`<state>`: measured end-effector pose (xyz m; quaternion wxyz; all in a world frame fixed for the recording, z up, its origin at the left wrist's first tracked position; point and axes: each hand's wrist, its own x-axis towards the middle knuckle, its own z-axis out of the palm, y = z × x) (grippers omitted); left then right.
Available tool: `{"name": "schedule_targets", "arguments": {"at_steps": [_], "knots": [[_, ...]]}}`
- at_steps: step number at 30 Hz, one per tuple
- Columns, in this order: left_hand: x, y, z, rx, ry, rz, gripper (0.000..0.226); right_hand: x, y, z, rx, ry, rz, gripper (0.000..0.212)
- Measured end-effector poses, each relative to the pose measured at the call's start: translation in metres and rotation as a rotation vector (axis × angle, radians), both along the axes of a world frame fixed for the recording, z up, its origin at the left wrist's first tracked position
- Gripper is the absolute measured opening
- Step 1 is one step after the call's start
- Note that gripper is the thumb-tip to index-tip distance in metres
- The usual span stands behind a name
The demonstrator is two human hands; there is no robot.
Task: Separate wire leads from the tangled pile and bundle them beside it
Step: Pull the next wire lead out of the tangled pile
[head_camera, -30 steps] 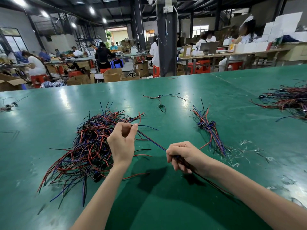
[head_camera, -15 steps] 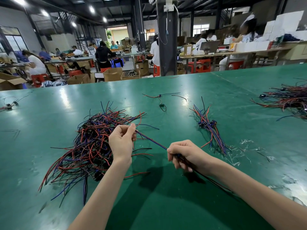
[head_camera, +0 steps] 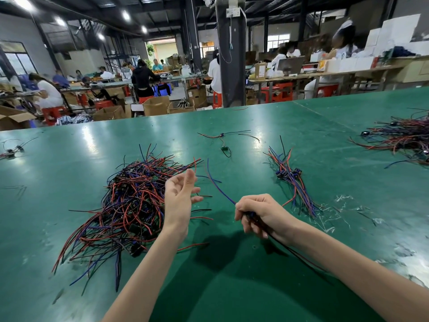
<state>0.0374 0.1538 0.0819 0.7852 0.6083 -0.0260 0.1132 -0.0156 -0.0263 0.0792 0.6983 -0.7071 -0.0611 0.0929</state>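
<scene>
A tangled pile (head_camera: 130, 205) of red, blue and black wire leads lies on the green table (head_camera: 232, 287), left of centre. My left hand (head_camera: 180, 196) hovers at the pile's right edge with fingers spread and relaxed, holding nothing. My right hand (head_camera: 260, 214) grips a wire lead (head_camera: 217, 184); its blue end sticks up to the left and a black end trails back along my forearm. A small bundle (head_camera: 291, 180) of sorted leads lies to the right of my right hand.
A single loose lead with a small part (head_camera: 224, 140) lies further back. Another wire heap (head_camera: 401, 135) sits at the far right, and a few leads (head_camera: 11, 151) at the far left. Clear plastic scraps (head_camera: 343, 212) litter the table on the right. People work at benches behind.
My left hand let go of the lead's blue end and opened. The freed end now sticks up from my right hand, which keeps its grip.
</scene>
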Motion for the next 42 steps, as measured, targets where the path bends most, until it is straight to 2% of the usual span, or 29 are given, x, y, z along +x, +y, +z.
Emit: {"name": "schedule_targets", "arguments": {"at_steps": [2,6,14,21,25,31,34,36,40,42], "knots": [[-0.006,-0.010,-0.005,0.043,0.041,-0.062,0.040,0.001,0.000,0.000,0.027,-0.017,-0.026,0.030],[-0.021,-0.031,-0.019,0.197,0.012,-0.242,0.008,0.001,0.000,0.000,0.035,-0.046,-0.056,0.031],[-0.026,-0.034,-0.019,0.156,0.026,-0.276,0.007,0.002,0.002,-0.001,-0.048,-0.079,-0.050,0.031],[-0.012,-0.020,-0.009,0.049,-0.005,-0.053,0.007,0.001,0.003,-0.001,-0.092,-0.097,-0.018,0.029],[0.000,-0.002,-0.006,-0.009,-0.032,0.092,0.015,-0.001,0.005,0.000,-0.103,-0.107,0.016,0.029],[0.010,0.014,-0.002,0.168,-0.115,0.310,0.013,-0.002,0.007,0.003,-0.098,-0.117,0.041,0.027],[0.007,0.015,-0.001,0.286,-0.143,0.328,0.011,-0.002,0.006,0.002,-0.119,-0.108,0.038,0.026],[0.004,0.013,0.002,0.199,-0.097,0.290,0.012,-0.002,0.004,0.001,-0.146,-0.098,0.019,0.026],[0.000,0.010,0.011,-0.225,0.128,0.102,0.008,0.003,0.001,-0.001,-0.177,-0.064,-0.039,0.026],[-0.001,0.010,0.015,-0.364,0.232,0.000,0.010,0.005,0.000,-0.002,-0.187,-0.049,-0.054,0.026]]}}
